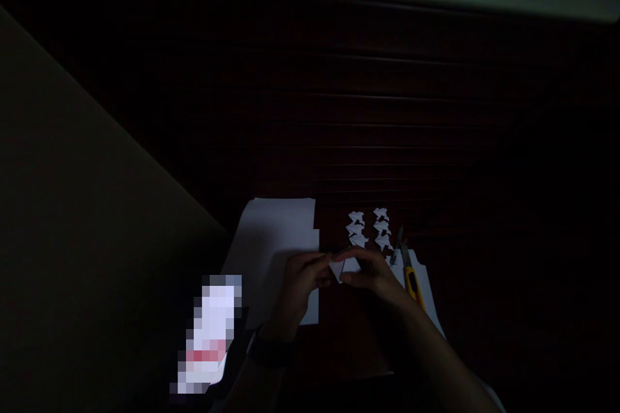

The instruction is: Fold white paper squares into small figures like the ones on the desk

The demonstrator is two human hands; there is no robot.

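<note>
Between my two hands is a small folded piece of white paper [338, 268], its pointed end turned downward. My left hand [304, 276] pinches its left side with thumb and fingers. On the other side, my right hand [371, 269] has its fingers bent over the top edge and its thumb at the lower tip. Just beyond my hands, several small folded paper figures [357, 230] lie in two columns on the dark table. Dim light hides the finer creases.
White paper sheets [276, 226] lie to the left, partly under my left forearm. At right, a yellow utility knife [413, 281] rests on more white paper [429, 290]. A lit, blurred-out screen [208, 335] glows at lower left. A pale wall [87, 206] stands left.
</note>
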